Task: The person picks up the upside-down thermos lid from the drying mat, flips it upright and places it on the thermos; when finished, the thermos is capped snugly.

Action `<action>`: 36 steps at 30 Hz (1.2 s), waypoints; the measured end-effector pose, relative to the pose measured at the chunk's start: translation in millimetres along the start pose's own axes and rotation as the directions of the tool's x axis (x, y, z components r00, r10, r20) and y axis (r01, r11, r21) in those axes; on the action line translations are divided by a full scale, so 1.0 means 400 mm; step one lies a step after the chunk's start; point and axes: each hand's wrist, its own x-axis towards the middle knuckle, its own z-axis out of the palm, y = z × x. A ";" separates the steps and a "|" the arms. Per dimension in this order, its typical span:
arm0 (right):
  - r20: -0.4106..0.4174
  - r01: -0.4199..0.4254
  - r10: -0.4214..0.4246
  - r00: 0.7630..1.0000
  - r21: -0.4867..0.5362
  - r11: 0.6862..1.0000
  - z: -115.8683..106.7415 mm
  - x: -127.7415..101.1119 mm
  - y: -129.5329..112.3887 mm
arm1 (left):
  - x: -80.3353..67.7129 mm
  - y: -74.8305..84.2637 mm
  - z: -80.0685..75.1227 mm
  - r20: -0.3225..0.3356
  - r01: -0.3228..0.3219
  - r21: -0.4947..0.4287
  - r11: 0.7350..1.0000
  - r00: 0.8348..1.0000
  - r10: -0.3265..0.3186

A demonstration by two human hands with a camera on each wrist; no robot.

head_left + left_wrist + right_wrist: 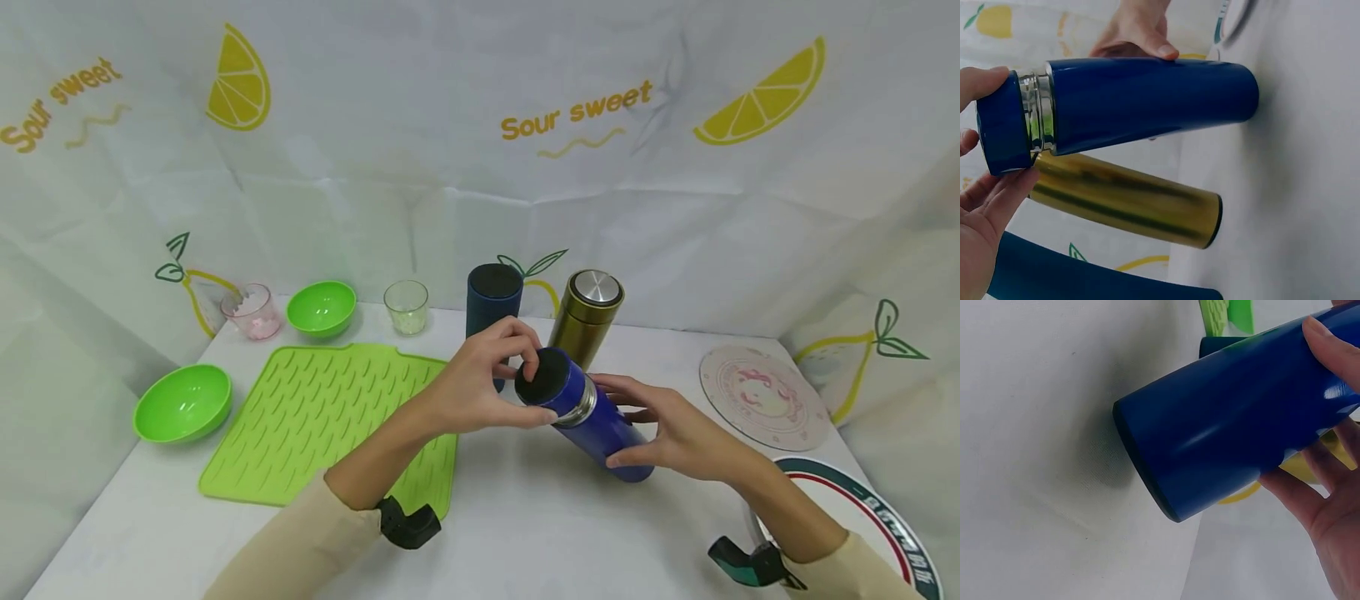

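A blue flask [600,421] is tilted over the table, its base touching the cloth. My right hand [663,433] grips its body [1241,419] from the side, thumb on top. My left hand [487,379] curls round its blue lid [543,379], which has a black top. In the left wrist view the lid [1004,122] sits against a steel neck ring [1040,112]. Behind stand a gold flask [585,317] with a steel top and a dark blue flask [493,300] with a black top; the gold flask [1125,200] shows under the blue one.
A light green ribbed mat [330,417] lies at the left. Two green bowls [182,402] [321,308], a pink glass [253,311] and a clear glass [406,306] stand around it. Two round plates [761,396] [862,517] lie at the right. White printed cloth walls enclose the table.
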 end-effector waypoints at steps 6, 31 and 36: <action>-0.002 -0.009 0.009 1.000 -0.010 1.000 0.002 0.004 -0.003 | 0.001 0.002 0.010 -0.032 -0.005 0.007 1.000 0.999 0.005; 0.046 -0.045 0.044 0.998 0.031 0.999 0.007 -0.023 0.016 | 0.003 -0.002 0.002 0.059 -0.016 0.058 0.998 0.998 0.013; 0.046 -0.045 0.043 0.998 0.043 0.998 0.013 -0.016 0.017 | 0.006 0.004 0.003 0.036 -0.017 0.066 0.998 0.999 0.015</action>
